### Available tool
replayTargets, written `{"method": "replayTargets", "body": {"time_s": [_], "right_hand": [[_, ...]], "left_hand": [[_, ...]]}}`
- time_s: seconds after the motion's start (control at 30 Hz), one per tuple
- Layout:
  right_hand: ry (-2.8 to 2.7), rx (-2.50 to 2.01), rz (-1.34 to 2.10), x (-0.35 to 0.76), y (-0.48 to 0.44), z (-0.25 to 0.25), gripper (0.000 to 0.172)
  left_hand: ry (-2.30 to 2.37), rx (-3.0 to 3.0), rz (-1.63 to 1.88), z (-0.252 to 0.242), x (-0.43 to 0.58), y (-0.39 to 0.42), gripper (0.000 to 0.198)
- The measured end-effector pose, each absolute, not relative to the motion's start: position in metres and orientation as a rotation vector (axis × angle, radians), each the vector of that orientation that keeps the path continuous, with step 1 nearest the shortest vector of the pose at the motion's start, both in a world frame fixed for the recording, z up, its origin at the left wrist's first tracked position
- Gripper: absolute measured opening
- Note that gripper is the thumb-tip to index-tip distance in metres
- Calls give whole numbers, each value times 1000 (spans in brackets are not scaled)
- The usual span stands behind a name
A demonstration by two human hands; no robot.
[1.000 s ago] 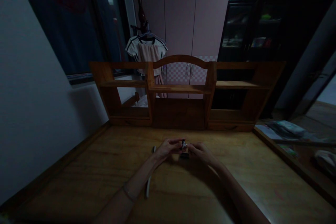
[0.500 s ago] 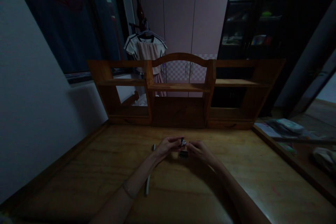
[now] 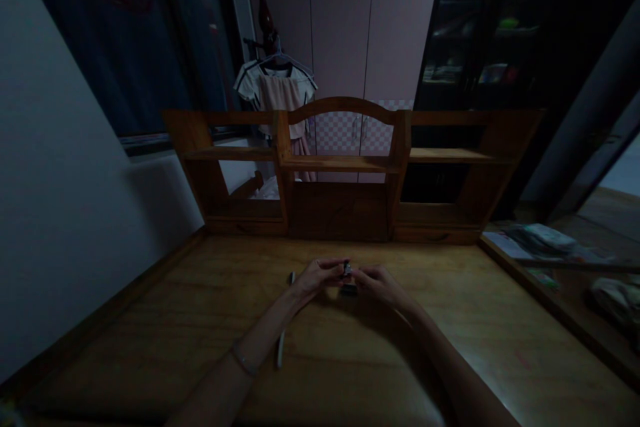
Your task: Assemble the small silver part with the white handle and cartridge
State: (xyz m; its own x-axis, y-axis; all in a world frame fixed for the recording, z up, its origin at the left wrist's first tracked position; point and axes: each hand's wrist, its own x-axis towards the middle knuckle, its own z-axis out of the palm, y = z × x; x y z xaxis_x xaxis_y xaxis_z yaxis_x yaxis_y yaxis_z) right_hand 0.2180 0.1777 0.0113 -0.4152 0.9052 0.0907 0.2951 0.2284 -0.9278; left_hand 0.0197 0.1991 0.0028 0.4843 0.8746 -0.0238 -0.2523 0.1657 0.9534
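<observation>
My left hand (image 3: 317,277) is closed, pinching a small dark-and-silver object (image 3: 347,269) between thumb and fingers; its kind is too small to make out. From the right, my right hand (image 3: 376,281) meets it with thumb and forefinger pressed together at the object's side. Whether the right fingers hold a part of it is hidden. Just below the hands, a small dark block-like item (image 3: 349,289) lies on the wooden desk (image 3: 210,320). A thin pale strip (image 3: 281,349) lies on the desk, partly covered by my left forearm.
A wooden shelf unit (image 3: 343,161) spans the back of the desk. A wall (image 3: 90,213) borders the left side. At the right, beyond the desk's raised edge (image 3: 550,300), lie papers and bags (image 3: 545,238). Clothes (image 3: 280,83) hang behind, before a pink wardrobe (image 3: 340,27).
My right fingertips have moved slightly left, closer to the small object in my left hand. The whole view has shifted a little; the desk items lie where they were.
</observation>
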Motion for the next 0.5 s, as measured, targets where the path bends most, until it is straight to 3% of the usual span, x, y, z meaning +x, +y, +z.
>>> {"method": "replayTargets", "body": {"time_s": [0.5], "right_hand": [[-1984,-1009,1105,227,179,2,52]], "left_hand": [[714,1160,890,-1,24,201,53]]}}
